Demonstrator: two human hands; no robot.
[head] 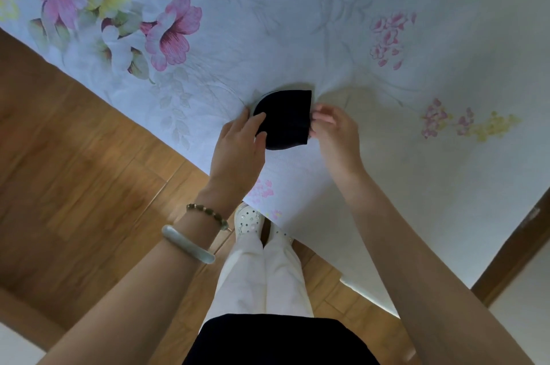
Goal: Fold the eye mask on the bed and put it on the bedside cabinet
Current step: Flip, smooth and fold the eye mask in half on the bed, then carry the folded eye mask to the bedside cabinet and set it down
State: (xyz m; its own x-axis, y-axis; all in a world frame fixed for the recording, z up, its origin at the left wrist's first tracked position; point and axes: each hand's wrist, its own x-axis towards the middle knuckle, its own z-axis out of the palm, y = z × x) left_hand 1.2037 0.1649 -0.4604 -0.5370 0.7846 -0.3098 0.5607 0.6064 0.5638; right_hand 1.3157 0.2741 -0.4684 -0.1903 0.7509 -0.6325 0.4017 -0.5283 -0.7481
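The black eye mask [287,120] lies folded in half on the flowered bed sheet [327,22], near the bed's front edge. A pale strap or lining shows at its rounded left end. My left hand [241,147] rests on the mask's left side, fingers and thumb pressing its rounded edge. My right hand [336,129] pinches the mask's straight right edge with its fingertips. The bedside cabinet is not in view.
Wooden floor [74,171] runs left of and below the bed. My legs in white trousers and white clogs [248,220] stand against the bed edge. A dark wooden frame [515,248] shows at the right edge.
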